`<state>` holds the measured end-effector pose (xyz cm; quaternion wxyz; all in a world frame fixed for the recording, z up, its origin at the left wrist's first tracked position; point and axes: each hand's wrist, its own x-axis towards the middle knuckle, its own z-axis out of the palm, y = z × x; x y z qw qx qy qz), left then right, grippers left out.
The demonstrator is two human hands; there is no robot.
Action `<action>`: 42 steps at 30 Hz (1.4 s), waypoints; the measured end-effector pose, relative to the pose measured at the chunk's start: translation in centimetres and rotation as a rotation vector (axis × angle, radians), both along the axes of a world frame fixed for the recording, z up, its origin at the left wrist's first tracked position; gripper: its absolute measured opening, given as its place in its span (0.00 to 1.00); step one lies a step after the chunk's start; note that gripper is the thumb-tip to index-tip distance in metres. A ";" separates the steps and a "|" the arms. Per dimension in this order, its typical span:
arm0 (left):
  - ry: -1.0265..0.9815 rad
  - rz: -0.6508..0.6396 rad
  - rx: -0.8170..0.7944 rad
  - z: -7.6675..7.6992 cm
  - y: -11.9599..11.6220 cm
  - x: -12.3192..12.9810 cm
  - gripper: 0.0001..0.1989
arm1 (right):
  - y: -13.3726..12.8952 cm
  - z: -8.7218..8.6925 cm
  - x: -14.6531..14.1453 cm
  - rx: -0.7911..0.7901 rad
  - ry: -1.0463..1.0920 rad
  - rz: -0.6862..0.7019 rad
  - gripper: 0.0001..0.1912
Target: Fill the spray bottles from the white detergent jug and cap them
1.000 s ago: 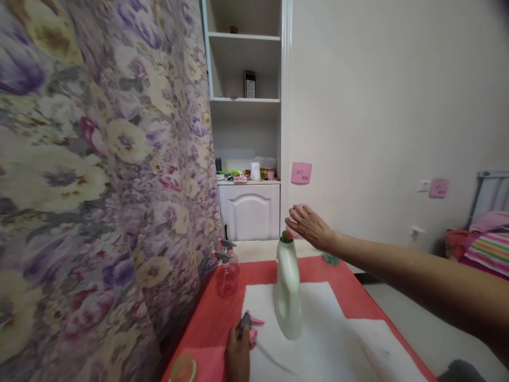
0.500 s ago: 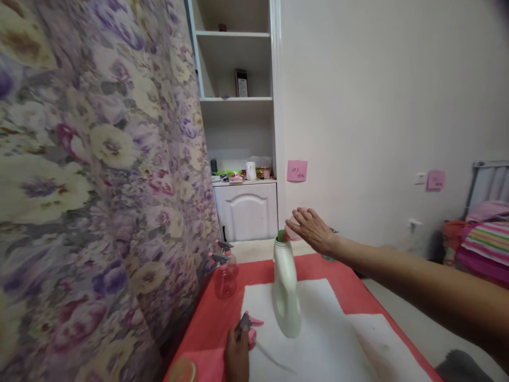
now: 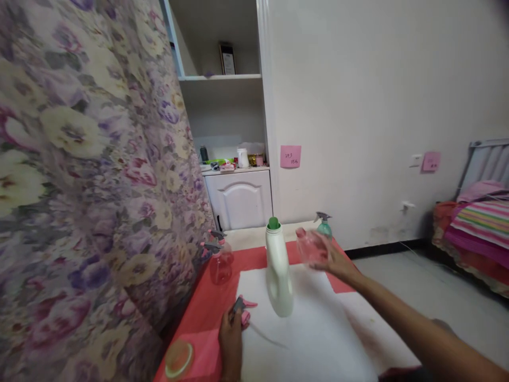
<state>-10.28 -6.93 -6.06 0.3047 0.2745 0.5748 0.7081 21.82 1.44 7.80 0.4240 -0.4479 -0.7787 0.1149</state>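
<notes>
While left grip holds a detached spray head, right grip grasps a headless pink bottle, unjoined; uncapped jug between, two assembled spray bottles beyond left grip.

A tall pale jug blocks the middle; spray bottles crowd the far left, a green bottle the far right. Passage lies over the near white paper.
</notes>
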 end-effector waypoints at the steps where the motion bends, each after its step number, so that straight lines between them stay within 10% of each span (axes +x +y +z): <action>1: -0.003 -0.013 0.006 0.0 0.0 0.0 0.30 | -1.2 -2.9 0.3 -0.141 0.162 0.104 0.40; 5: -0.015 -0.025 0.017 0.0 -0.2 -0.1 0.28 | -6.1 -13.7 -0.3 -0.450 0.493 0.295 0.46; 9: -0.074 -0.018 0.061 0.2 -0.9 0.3 0.25 | -9.7 -18.1 -2.1 -0.426 0.525 0.168 0.41; 14: -0.120 0.135 0.134 3.0 -3.0 1.6 0.23 | -10.8 -17.3 -2.3 -0.456 0.506 0.174 0.45; 22: 0.192 0.215 0.197 13.7 -5.6 7.6 0.26 | -10.7 -17.0 -2.2 -0.444 0.515 0.168 0.43; 26: 0.398 0.232 0.245 16.7 -5.9 11.3 0.26 | -10.9 -16.7 -2.3 -0.442 0.528 0.147 0.42; 42: 0.854 -0.005 0.243 15.3 -5.4 14.6 0.22 | -10.5 -17.5 -2.8 -0.365 0.541 0.107 0.41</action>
